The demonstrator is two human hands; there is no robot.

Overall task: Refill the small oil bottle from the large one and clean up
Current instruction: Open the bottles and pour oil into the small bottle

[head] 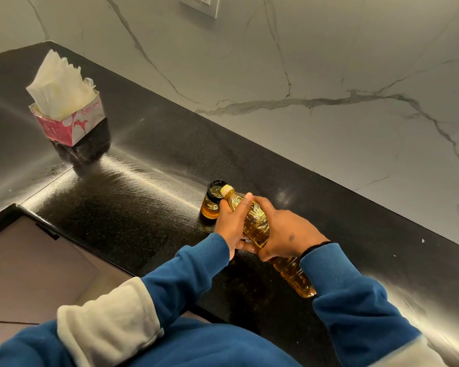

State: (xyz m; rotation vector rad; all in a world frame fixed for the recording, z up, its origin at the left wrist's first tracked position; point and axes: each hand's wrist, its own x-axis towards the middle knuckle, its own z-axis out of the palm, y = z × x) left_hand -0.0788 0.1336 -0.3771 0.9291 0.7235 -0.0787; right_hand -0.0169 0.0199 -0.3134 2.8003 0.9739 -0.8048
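Observation:
A large clear plastic bottle of yellow oil (257, 226) is tipped nearly flat, its yellow mouth over the rim of a small glass jar (211, 205). The jar has a black rim, stands on the black counter (143, 181) and holds some amber oil. My left hand (231, 223) grips the large bottle near its neck from the left, close beside the jar. My right hand (284, 229) wraps over the bottle's middle from the right. The bottle's base (300, 282) sticks out towards me beneath my right wrist.
A pink and white tissue box (69, 120) with white tissues sticking up sits on a dark holder at the back left of the counter. A marble wall (329, 88) runs behind the counter. The counter's front edge and a lower brown surface (32, 260) lie at left.

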